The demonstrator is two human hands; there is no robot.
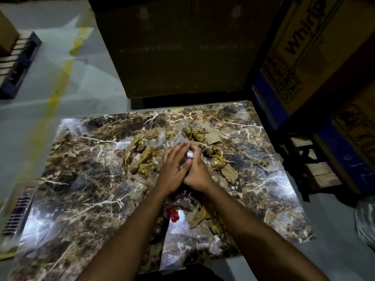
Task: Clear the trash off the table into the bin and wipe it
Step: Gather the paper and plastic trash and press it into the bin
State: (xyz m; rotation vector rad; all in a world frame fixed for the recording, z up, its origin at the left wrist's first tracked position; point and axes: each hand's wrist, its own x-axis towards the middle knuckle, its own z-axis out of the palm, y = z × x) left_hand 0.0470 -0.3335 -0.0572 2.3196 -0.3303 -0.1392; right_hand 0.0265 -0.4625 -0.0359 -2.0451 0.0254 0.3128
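A pile of trash lies in the middle of the marble-patterned table [81, 179]: crumpled brown paper balls [145, 157], torn cardboard pieces [230, 172] and clear plastic wrap [178, 130]. A red scrap [173, 214] lies nearer me, between my forearms. Both my hands meet over the pile. My left hand [174, 165] has its fingers straight and presses against a wad of clear plastic [190, 154]. My right hand [197, 172] curls its fingers round the same wad from the other side. More cardboard bits [199, 217] lie under my right forearm.
Large cardboard boxes [178, 47] stand behind the table, and printed boxes [316, 47] on a pallet [316, 171] to the right. A slatted, blurred object [18, 211] sits off the table's left edge. A small paper scrap [260, 163] lies apart at the right.
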